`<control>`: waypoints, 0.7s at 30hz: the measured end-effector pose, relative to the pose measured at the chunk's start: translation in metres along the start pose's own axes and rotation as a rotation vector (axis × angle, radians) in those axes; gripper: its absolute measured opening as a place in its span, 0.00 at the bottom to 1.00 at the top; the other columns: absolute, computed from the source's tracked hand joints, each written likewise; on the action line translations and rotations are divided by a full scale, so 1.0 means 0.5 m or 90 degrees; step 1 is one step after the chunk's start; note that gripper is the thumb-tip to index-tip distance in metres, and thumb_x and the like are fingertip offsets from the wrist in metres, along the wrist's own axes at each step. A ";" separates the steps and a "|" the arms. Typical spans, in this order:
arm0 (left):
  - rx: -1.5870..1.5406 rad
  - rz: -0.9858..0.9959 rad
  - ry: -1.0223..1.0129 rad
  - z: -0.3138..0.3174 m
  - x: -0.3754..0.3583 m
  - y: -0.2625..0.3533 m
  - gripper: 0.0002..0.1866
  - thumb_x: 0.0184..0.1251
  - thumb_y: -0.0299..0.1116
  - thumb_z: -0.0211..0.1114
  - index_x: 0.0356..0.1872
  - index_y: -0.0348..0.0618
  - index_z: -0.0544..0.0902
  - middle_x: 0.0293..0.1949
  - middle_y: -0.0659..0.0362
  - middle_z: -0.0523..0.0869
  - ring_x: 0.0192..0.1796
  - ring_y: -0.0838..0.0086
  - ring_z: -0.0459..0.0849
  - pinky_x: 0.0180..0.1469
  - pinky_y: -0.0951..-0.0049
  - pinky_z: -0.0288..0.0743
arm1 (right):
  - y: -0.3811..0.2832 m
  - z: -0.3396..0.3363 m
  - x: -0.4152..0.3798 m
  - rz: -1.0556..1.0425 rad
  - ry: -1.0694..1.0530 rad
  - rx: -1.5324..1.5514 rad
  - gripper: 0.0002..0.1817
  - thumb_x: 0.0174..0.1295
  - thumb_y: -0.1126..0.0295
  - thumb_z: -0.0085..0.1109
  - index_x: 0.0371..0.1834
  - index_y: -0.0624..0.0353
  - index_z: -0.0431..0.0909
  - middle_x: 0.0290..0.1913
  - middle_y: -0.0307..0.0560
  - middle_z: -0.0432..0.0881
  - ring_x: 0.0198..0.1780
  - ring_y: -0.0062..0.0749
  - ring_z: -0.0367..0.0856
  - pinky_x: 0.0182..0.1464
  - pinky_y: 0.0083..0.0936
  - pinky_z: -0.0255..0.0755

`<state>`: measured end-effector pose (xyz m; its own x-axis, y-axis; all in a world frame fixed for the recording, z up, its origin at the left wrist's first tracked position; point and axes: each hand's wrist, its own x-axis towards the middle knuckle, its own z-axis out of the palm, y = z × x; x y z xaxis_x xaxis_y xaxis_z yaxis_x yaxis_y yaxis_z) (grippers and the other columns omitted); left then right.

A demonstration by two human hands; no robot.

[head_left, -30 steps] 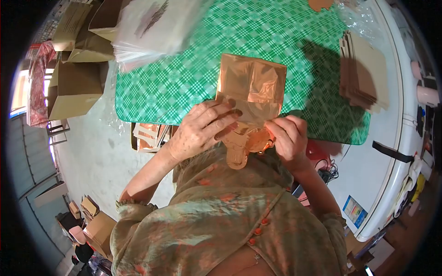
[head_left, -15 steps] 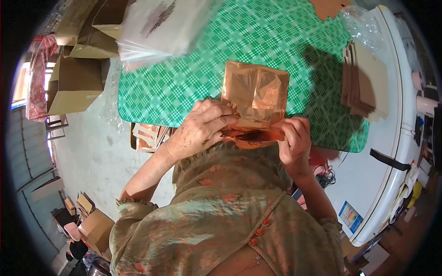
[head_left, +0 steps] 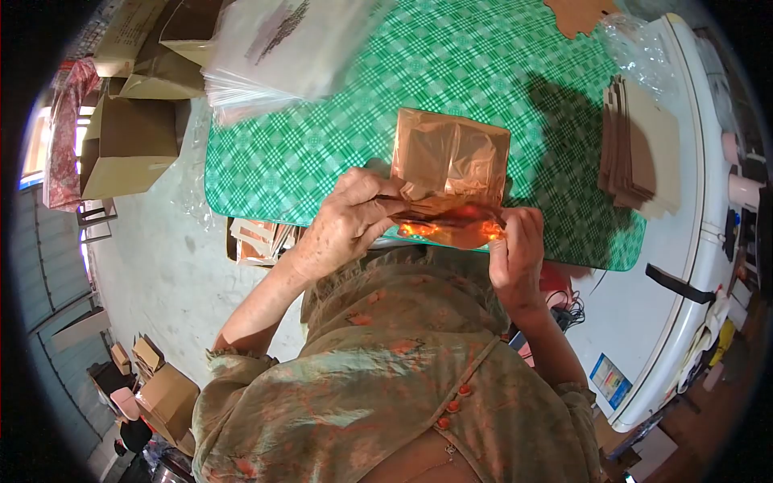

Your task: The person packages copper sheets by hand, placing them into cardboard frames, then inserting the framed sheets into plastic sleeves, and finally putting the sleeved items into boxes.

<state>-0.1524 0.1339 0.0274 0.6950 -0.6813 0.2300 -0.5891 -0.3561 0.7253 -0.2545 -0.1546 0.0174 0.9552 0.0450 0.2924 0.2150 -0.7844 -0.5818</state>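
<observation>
Table (head_left: pixel 298 161) in green check, coppery foil (head_left: pixel 451 153) held at its near edge

Much of the view is filled by the table, whose white-lined green pattern is partly covered by shadow on the right. Beyond its left side, an open cardboard box (head_left: pixel 129 153) is seen. On the far left of the table, a stack of clear plastic sleeves (head_left: pixel 278 48) is laid. The foil is placed at the middle of the near edge: its far part is spread as a squarish panel, its near part is gathered into a creased, glinting band. To the right, a pile of beige cards (head_left: pixel 651 153) is set. The band's left end is gripped by the left hand (head_left: pixel 350 217), with thumb and fingers closed on it; its right end is pinched between the thumb and bent fingers of the right hand (head_left: pixel 519 245). Below the near edge, left of the left hand, coppery strips (head_left: pixel 262 241) are gathered. By the far right corner, part of a brown cut-out piece (head_left: pixel 578 14) is shown.
</observation>
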 end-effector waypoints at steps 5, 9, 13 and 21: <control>0.035 -0.035 0.034 0.005 0.005 0.007 0.13 0.65 0.31 0.79 0.46 0.34 0.94 0.51 0.56 0.87 0.56 0.59 0.81 0.62 0.58 0.75 | -0.004 0.007 0.010 0.038 -0.013 -0.040 0.11 0.63 0.77 0.61 0.48 0.65 0.76 0.45 0.59 0.78 0.50 0.61 0.75 0.56 0.55 0.72; 0.057 -0.055 0.080 0.014 0.011 0.013 0.09 0.70 0.31 0.78 0.42 0.35 0.94 0.48 0.56 0.86 0.52 0.60 0.79 0.57 0.59 0.69 | -0.018 0.009 0.031 0.060 -0.014 -0.073 0.08 0.64 0.76 0.61 0.44 0.64 0.75 0.42 0.58 0.79 0.47 0.60 0.76 0.53 0.54 0.72; 0.075 -0.086 0.108 0.026 0.021 0.018 0.07 0.71 0.29 0.77 0.37 0.36 0.91 0.45 0.56 0.84 0.49 0.60 0.76 0.53 0.59 0.66 | -0.017 0.009 0.038 0.075 -0.029 -0.106 0.06 0.65 0.74 0.62 0.41 0.63 0.76 0.39 0.57 0.78 0.44 0.59 0.76 0.50 0.53 0.72; 0.139 -0.085 0.126 0.037 0.023 0.014 0.07 0.68 0.28 0.76 0.34 0.38 0.86 0.43 0.55 0.82 0.46 0.58 0.75 0.51 0.57 0.66 | -0.026 0.019 0.062 0.067 -0.025 -0.166 0.08 0.64 0.73 0.63 0.35 0.60 0.71 0.35 0.55 0.75 0.40 0.59 0.75 0.43 0.53 0.70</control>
<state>-0.1563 0.1117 0.0232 0.8257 -0.4900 0.2795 -0.5475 -0.5769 0.6061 -0.2259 -0.1371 0.0268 0.9777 -0.0250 0.2083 0.0598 -0.9185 -0.3910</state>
